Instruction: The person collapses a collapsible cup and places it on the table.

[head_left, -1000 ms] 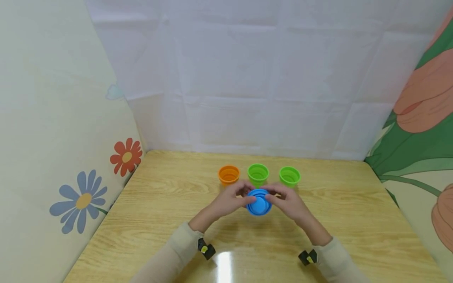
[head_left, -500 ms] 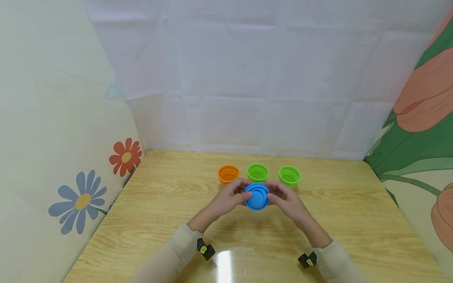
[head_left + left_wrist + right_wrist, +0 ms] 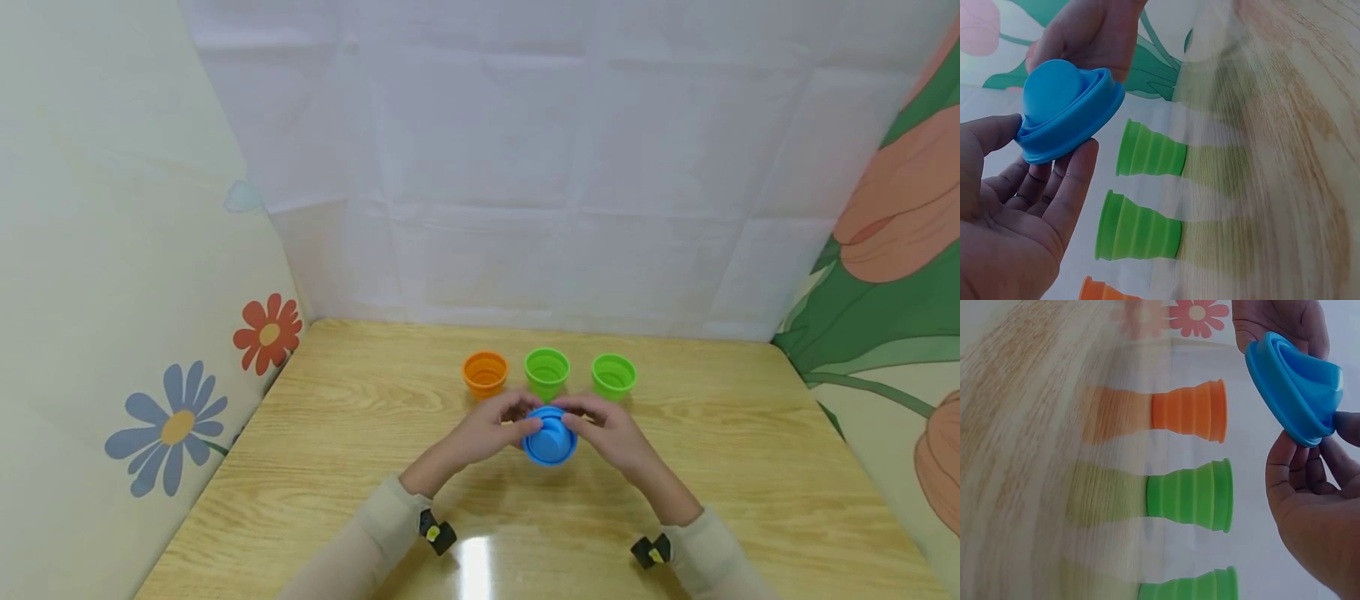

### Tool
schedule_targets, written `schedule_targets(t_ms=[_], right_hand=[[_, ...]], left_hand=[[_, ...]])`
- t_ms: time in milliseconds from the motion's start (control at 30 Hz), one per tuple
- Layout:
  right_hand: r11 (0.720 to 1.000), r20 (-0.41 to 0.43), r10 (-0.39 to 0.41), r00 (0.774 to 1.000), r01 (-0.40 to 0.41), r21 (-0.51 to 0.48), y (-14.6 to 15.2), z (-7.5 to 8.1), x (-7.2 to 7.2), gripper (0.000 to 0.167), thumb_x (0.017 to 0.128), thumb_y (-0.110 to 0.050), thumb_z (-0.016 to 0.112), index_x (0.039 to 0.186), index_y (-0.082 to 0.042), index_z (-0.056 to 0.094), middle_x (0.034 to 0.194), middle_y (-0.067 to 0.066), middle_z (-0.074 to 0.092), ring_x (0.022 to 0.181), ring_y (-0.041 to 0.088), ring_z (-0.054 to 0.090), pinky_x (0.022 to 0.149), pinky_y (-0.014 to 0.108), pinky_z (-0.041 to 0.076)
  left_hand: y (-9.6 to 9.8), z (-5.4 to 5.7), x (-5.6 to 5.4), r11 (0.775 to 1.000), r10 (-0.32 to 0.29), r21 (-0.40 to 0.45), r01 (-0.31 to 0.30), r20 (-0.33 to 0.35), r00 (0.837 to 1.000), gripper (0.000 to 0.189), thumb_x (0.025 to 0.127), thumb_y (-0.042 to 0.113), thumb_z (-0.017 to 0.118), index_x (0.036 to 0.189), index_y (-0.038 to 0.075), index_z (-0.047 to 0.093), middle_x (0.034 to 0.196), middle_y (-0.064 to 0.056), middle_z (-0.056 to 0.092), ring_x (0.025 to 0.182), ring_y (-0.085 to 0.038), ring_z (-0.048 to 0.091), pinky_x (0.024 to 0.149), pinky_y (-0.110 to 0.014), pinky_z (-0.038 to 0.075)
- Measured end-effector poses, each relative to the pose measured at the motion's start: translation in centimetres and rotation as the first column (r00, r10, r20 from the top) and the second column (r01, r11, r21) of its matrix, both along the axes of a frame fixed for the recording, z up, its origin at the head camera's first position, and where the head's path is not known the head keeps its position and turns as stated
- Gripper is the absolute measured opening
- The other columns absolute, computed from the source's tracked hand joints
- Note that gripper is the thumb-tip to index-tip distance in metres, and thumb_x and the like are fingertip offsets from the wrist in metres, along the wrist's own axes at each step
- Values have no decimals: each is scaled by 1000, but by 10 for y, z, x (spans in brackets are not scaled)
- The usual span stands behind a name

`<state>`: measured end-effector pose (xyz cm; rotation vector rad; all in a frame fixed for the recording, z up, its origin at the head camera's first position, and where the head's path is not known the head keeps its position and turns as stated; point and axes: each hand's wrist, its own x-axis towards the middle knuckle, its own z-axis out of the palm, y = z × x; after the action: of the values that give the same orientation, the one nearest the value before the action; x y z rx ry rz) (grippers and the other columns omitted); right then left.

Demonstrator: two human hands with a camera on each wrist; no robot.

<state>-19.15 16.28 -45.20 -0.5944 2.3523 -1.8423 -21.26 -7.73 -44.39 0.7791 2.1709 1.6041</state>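
Note:
Held above the table is a blue collapsible cup (image 3: pixel 551 442), mostly folded flat, its base bulging out unevenly toward the head camera. My left hand (image 3: pixel 498 427) pinches its rim from the left, thumb on the near face and fingers behind. On the opposite side my right hand (image 3: pixel 609 427) grips the rim the same way. Both wrist views show the cup's folded rings (image 3: pixel 1075 112) tilted, with one side of the base (image 3: pixel 1313 381) pushed out further than the other.
Behind the hands an orange cup (image 3: pixel 485 374) and two green cups, one in the middle (image 3: pixel 547 372) and one at right (image 3: pixel 613 376), stand expanded in a row on the wooden table (image 3: pixel 375 400). A white cloth (image 3: pixel 480 167) hangs at the table's back edge.
The blue cup rises slightly, then comes back down toward the person, both hands staying on it. Its base now bulges out unevenly, where it looked flatter before. The other cups stay put.

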Motion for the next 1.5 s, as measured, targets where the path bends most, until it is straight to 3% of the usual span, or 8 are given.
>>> schedule_targets(t_ms=[100,267,533,633,800,1033,1400,1500], right_hand=[[1000,9,1,1000,-1,5,-1,1,0,30,103,-21,62,127,-3,67,125,15,64,118,29,59,101,45,53],[1000,25,-9,1000,10,-26,-1,-1,0,35,103,-20,61,132,-1,61,126,17,63,115,22,58,95,34,54],[985,6,63,998,-61,-163,2,-3,2,38,104,-11,57,137,8,51,121,15,60,104,15,64,85,37,61],[978,1,80,997,-78,-194,2,-3,2,38,104,-10,57,136,9,50,120,13,60,103,14,65,85,36,61],[976,-12,80,997,-81,-200,1,-1,3,37,104,-10,57,135,9,51,118,15,60,101,15,66,84,34,61],[990,-15,39,999,-40,-138,1,-1,1,33,104,-11,56,132,6,57,118,19,62,100,13,65,82,32,61],[995,-47,-17,999,12,-95,-1,-1,0,30,104,-14,58,129,1,63,121,15,63,104,13,61,82,28,57],[995,-39,-16,999,12,-94,-1,-3,0,31,104,-14,58,130,1,62,122,16,63,105,12,61,84,28,58]], left_hand=[[0,0,0,1000,-4,-6,4,4,1000,34,104,24,60,130,3,59,112,-13,63,96,-20,61,83,-54,61],[-1,2,1,999,12,37,-13,19,1000,33,105,22,58,130,0,58,113,-15,62,97,-20,61,83,-53,61],[-5,4,0,977,139,156,-146,55,989,35,104,22,59,130,-2,56,112,-17,62,95,-19,63,83,-59,59],[-5,3,-1,970,150,180,-160,69,986,37,104,22,60,130,-3,54,112,-17,60,95,-18,63,84,-59,59],[-4,2,0,975,129,173,-138,62,990,35,103,18,61,130,-3,54,112,-17,61,93,-18,63,83,-58,59],[-3,1,1,989,43,142,-48,38,998,35,103,15,60,135,2,53,110,-16,60,94,-21,62,83,-61,59],[-4,2,0,995,1,99,-3,14,1000,34,102,14,62,132,-1,55,116,-17,63,97,-21,62,78,-49,63],[-5,3,0,995,2,95,-4,24,1000,34,102,13,61,132,-1,55,117,-18,63,98,-21,62,79,-52,62]])
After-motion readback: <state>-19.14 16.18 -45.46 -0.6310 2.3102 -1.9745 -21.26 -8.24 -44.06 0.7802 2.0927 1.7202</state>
